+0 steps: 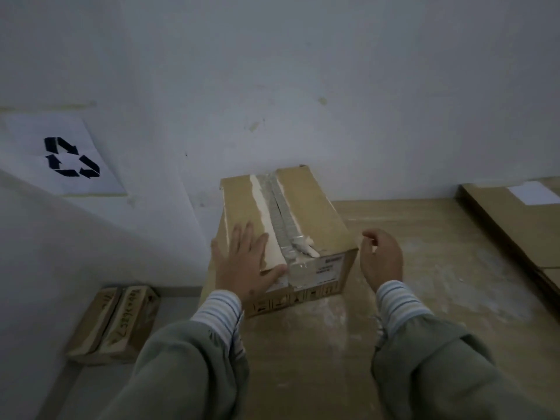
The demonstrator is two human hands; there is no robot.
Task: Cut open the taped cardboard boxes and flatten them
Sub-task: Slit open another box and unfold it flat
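A brown cardboard box (306,207) stands on the wooden table (424,268), its far end against the white wall. Clear tape (283,219) runs along its top seam, with torn pale strips beside it. My left hand (242,262) lies flat on the box's left top flap, fingers spread and straight. My right hand (381,259) hovers just right of the box's near right corner, fingers loosely curled, holding nothing. No cutting tool is visible.
Flat cardboard sheets (515,231) with a white label lie at the table's right edge. A second taped box (115,322) with handwriting sits on the floor lower left. A recycling-symbol sheet (66,156) hangs on the wall at left.
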